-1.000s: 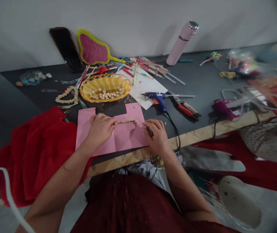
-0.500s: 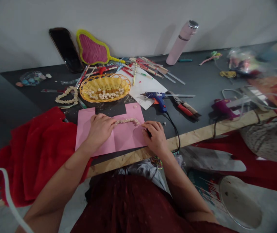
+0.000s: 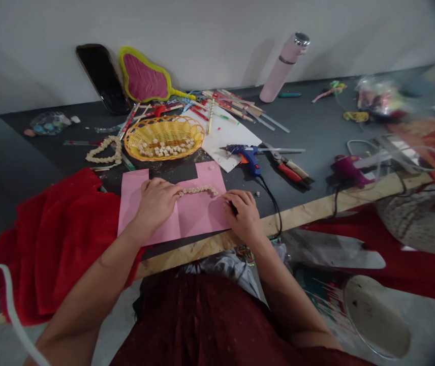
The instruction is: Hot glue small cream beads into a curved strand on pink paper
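My left hand [image 3: 158, 202] rests on a pink sheet of paper [image 3: 212, 218], its fingertips closed on the left end of a strand of small beige, bead-like pieces [image 3: 200, 190]. The strand lies across the paper and bends down at its right end. At the paper's right edge is my right hand [image 3: 243, 212], fingers curled and pressed together near that bent end. What sits between those fingers, if anything, is hidden. Beyond the paper, a yellow wicker basket [image 3: 164, 127] holds several similar beige pieces. A loop of the same pieces [image 3: 105, 150] lies to its left.
A blue glue gun [image 3: 245, 152] and red-handled pliers [image 3: 289, 170] lie right of the paper. A pink bottle [image 3: 278, 76], a phone [image 3: 103, 79] and a yellow-rimmed pink paddle shape [image 3: 145, 76] stand by the wall. Red cloth [image 3: 65, 239] drapes at left. A purple glue gun [image 3: 350, 170] sits further right.
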Motion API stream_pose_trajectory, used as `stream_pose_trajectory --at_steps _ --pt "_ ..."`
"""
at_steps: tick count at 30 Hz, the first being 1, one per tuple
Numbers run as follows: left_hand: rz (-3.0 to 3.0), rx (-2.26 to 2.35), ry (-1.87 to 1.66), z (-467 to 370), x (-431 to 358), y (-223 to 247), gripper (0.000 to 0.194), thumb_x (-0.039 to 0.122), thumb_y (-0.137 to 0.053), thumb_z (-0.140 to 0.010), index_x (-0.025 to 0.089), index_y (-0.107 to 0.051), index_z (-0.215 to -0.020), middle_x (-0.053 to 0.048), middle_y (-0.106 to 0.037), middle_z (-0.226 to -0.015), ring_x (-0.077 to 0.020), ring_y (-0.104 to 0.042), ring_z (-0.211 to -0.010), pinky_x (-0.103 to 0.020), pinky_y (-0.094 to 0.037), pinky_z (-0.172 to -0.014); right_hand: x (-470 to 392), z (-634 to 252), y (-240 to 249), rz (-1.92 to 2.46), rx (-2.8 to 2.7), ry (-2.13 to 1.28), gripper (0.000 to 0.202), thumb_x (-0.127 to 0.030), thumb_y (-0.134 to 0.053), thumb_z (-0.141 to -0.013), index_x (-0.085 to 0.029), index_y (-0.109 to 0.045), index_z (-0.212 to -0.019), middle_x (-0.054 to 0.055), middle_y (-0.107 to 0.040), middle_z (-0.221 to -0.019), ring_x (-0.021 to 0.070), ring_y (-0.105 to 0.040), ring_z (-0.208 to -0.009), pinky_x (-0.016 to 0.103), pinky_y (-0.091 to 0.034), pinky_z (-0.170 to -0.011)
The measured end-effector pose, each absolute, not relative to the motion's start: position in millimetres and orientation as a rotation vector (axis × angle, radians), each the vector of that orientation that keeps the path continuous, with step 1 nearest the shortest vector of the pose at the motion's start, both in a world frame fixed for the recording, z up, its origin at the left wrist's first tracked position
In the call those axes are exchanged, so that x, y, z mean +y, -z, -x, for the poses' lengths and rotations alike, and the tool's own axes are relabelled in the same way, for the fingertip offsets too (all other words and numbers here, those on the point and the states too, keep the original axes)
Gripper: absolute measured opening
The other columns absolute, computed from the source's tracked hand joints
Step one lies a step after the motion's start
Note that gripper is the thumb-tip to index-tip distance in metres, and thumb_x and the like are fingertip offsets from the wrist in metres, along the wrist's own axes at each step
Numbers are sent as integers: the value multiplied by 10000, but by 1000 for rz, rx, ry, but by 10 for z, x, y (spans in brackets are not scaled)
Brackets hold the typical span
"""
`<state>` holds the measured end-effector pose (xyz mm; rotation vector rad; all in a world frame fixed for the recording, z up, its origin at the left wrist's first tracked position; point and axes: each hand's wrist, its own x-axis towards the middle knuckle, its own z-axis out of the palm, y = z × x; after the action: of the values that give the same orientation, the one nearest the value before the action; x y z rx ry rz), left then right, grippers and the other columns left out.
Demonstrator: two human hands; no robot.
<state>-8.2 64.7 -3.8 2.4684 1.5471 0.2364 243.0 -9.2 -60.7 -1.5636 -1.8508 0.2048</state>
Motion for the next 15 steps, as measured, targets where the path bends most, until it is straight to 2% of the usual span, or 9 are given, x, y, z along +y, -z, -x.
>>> stream_pose_trajectory --at_steps 8,13,15 --pt "-2521 1655 -301 146 672 -140 347 207 -451 -986 264 -781 -1077 -67 -781 -1042 -308 -602 -1105 -510 -376 -1003 -62 -2439 611 1547 -1809 -253 275 -159 -475 -989 -215 -727 -1083 102 -739 -1078 254 -646 -1034 426 -511 -901" --pt "-2599 1501 -234 231 523 -182 303 230 -472 -1007 232 -745 -1140 -76 -765 -1102 -308 -568 -1093 -539 -343 -1003 -81 -2464 610 1482 -1761 -271 282 -181 -448 -1011 -223 -724 -1053 85 -741 -996 242 -644 -950 406 -521 -861" --pt "-2599 1385 -250 252 363 -143 268 219 -512 -990 260 -743 -1121 -61 -755 -1088 -300 -565 -1083 -545 -337 -1005 -112 -2456 588 1493 -1805 -261 284 -179 -445 -1009 -224 -720 -1058 83 -739 -997 246 -630 -943 416 -510 -864"
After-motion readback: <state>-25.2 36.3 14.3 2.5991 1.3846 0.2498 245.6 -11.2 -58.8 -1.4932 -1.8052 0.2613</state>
